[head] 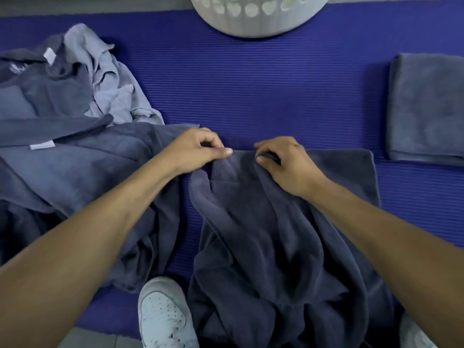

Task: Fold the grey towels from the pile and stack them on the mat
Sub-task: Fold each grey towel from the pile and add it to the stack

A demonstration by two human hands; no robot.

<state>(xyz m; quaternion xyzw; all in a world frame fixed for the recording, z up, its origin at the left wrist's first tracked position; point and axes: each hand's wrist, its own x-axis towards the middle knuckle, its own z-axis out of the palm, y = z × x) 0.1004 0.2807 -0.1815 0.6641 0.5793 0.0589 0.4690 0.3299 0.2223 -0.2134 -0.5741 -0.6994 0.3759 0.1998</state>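
A dark grey towel [271, 242] lies rumpled on the blue mat [251, 91], running from the mat's middle down to the near edge. My left hand [198, 149] pinches its far edge between thumb and fingers. My right hand [283, 159] grips the same edge a little to the right, fingers curled round the cloth. The towel's far right corner lies flat. A loose pile of grey towels [65, 101] covers the left side. One folded grey towel [426, 106] sits at the right edge of the mat.
A white perforated laundry basket [258, 16] stands at the far middle of the mat. My white shoe [163, 315] rests on the near edge of the mat, beside the towel; another shoe [414, 335] shows at the bottom right. Grey floor borders the mat.
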